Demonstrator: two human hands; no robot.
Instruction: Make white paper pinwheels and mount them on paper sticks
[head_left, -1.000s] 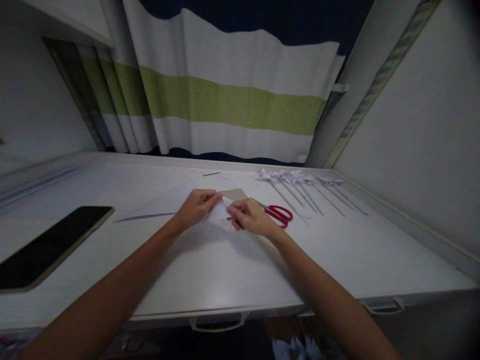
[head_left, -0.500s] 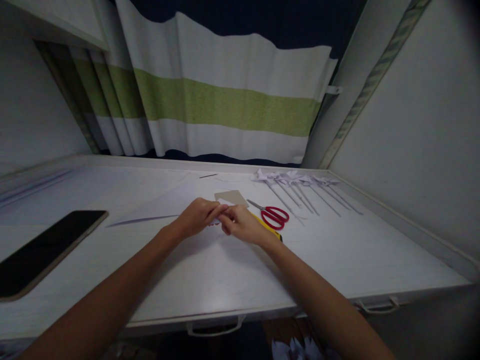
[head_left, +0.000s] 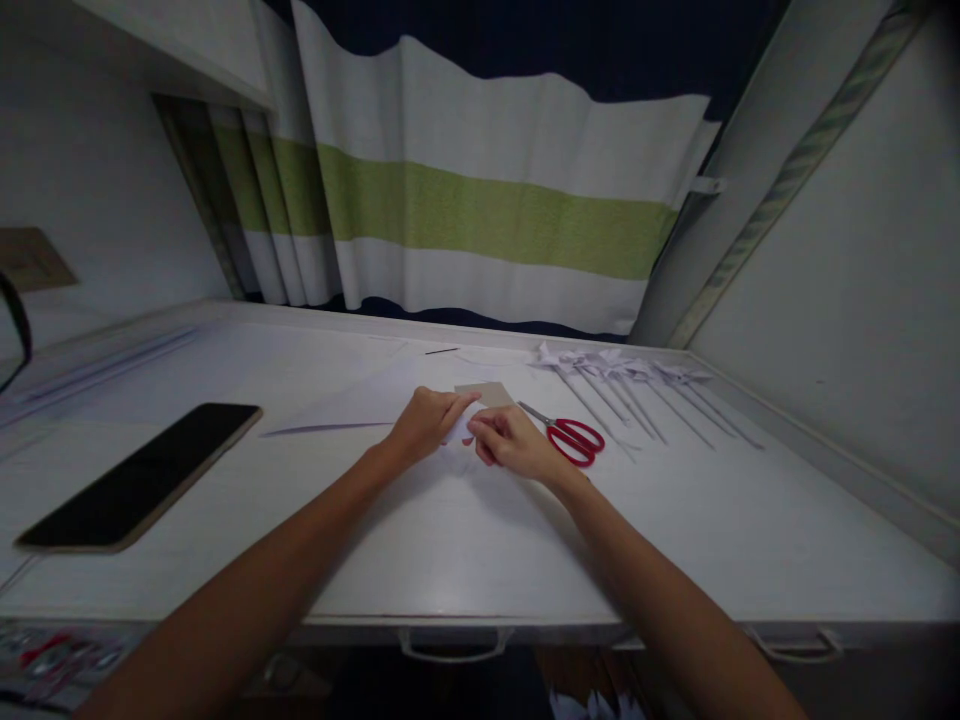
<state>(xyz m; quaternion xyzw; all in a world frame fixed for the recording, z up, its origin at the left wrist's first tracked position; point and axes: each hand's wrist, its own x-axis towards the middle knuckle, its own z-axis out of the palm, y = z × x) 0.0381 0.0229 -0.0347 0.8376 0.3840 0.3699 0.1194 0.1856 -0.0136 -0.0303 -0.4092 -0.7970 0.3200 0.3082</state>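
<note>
My left hand (head_left: 429, 422) and my right hand (head_left: 517, 442) meet over the middle of the table. Between them is a small piece of white paper (head_left: 457, 428), partly covered by the fingers. The left fingers reach along its top edge; the right hand is curled, pinching its right side. A grey-beige card (head_left: 489, 393) lies flat just behind the hands. Red-handled scissors (head_left: 574, 438) rest to the right of my right hand, blades pointing back left.
A dark phone (head_left: 142, 475) lies at the left. Behind my left hand is a large white paper sheet (head_left: 352, 395). Several white paper pinwheel-like shapes on thin sticks (head_left: 600, 365) lie at the back right. A thin dark stick (head_left: 442, 351) lies near the curtain (head_left: 487, 220).
The camera view has turned slightly left. My hands have drawn a little apart, showing more of the paper between them. The yellow tool under my right wrist is now hidden.
</note>
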